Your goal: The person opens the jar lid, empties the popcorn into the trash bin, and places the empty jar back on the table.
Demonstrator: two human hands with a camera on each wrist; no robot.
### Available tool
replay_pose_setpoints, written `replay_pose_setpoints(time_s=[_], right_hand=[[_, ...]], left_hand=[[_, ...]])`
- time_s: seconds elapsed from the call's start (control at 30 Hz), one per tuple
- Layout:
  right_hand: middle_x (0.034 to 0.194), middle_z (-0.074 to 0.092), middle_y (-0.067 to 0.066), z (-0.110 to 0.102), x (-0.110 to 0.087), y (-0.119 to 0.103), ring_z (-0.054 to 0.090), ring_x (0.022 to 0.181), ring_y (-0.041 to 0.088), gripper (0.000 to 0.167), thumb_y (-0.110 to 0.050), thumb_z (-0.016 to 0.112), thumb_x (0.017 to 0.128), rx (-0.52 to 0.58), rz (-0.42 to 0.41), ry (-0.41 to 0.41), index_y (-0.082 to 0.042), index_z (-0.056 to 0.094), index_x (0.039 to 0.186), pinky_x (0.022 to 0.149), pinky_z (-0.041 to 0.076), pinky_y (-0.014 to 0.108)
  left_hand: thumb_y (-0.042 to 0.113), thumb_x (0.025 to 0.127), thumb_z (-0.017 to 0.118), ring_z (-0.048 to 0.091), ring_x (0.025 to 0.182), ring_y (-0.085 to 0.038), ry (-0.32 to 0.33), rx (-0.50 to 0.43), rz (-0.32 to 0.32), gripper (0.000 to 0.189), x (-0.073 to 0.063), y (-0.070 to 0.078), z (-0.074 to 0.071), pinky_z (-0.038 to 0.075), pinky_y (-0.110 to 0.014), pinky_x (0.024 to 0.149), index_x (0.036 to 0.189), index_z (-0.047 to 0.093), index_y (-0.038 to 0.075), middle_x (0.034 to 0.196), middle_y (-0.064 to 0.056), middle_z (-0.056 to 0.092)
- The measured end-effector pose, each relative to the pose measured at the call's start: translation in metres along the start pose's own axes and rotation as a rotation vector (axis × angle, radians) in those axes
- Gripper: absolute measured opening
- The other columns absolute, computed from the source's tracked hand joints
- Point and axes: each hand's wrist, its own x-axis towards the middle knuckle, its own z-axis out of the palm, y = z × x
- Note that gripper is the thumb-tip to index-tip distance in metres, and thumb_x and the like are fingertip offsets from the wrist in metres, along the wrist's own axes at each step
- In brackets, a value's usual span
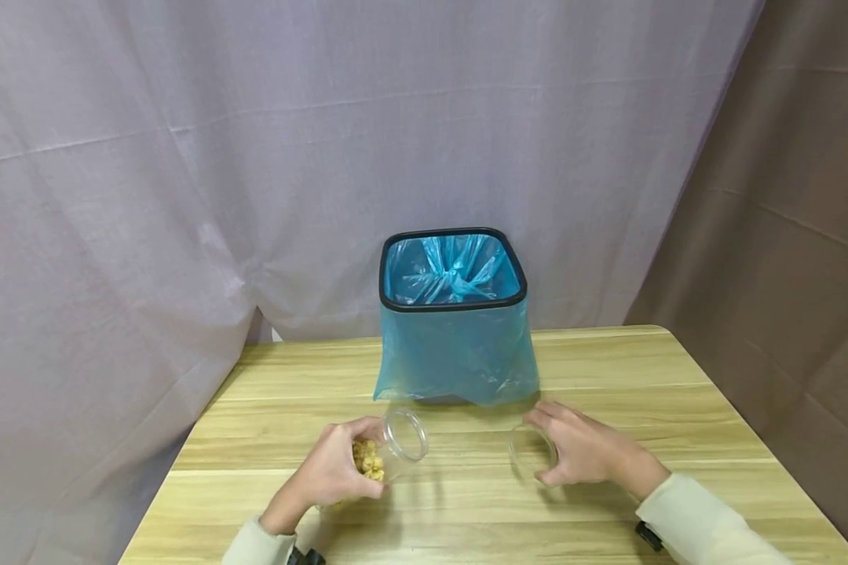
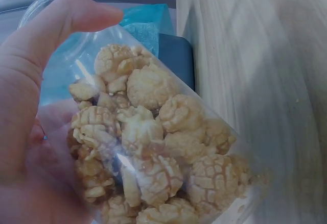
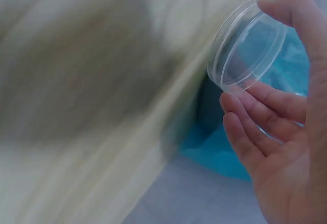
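My left hand [image 1: 341, 464] grips a clear plastic jar [image 1: 400, 447], tilted with its uncovered mouth toward the right. Caramel-coloured popcorn [image 2: 148, 137] fills the lower part of the jar, as the left wrist view shows up close. Off to the right, my right hand [image 1: 585, 446] holds a round clear lid [image 3: 249, 48] by its rim, thumb on one side and fingertips on the other. The lid stands on edge, apart from the jar, its round face turned toward it. Both hands are over the near half of the table.
A bin [image 1: 453, 309] with a black rim and a blue bag liner stands at the back of the wood-grain table [image 1: 283, 392], behind the hands. Grey curtain [image 1: 254, 157] hangs behind the table, and a brown curtain [image 1: 784, 235] on the right.
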Motion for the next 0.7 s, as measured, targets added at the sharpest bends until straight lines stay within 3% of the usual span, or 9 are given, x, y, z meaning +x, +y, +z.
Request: replay_pose_setpoints(time_s=[0.33,0.47,0.57,0.7], right_hand=[[0.134,0.064,0.028,0.018,-0.010,0.005,0.066,0.122,0.045,0.075,-0.042,0.090,0.070,0.051,0.058,-0.107,0.001,0.067,0.126,0.101,0.058,0.056],[0.128,0.067,0.021,0.021,-0.012,0.006,0.069,0.114,0.037,0.072,-0.043,0.090,0.069,0.043,0.057,-0.108,0.000,0.068,0.123,0.096,0.061,0.051],[0.122,0.068,0.015,0.018,-0.011,0.007,0.070,0.107,0.031,0.072,-0.044,0.090,0.071,0.060,0.054,-0.125,0.001,0.068,0.122,0.092,0.062,0.048],[0.127,0.068,0.020,0.001,-0.008,0.011,0.069,0.112,0.036,0.075,-0.049,0.086,0.081,0.100,0.078,-0.145,0.005,0.066,0.128,0.094,0.061,0.051]], left_hand=[[0.013,0.059,0.093,0.072,0.097,-0.009,-0.005,0.010,-0.021,0.073,-0.002,0.000,0.001,0.060,-0.023,0.087,0.129,0.070,0.013,0.112,0.000,0.079],[0.013,0.060,0.093,0.073,0.098,-0.009,-0.007,0.012,-0.003,0.072,-0.003,-0.001,0.001,0.060,-0.024,0.088,0.128,0.070,0.014,0.112,0.001,0.079],[0.013,0.060,0.093,0.073,0.100,-0.009,-0.007,0.024,0.006,0.072,-0.004,-0.003,-0.003,0.060,-0.026,0.090,0.128,0.071,0.014,0.112,0.002,0.079],[0.014,0.060,0.094,0.072,0.099,-0.010,0.011,0.057,0.000,0.073,-0.007,-0.005,-0.018,0.060,-0.026,0.090,0.129,0.070,0.013,0.111,0.003,0.079]])
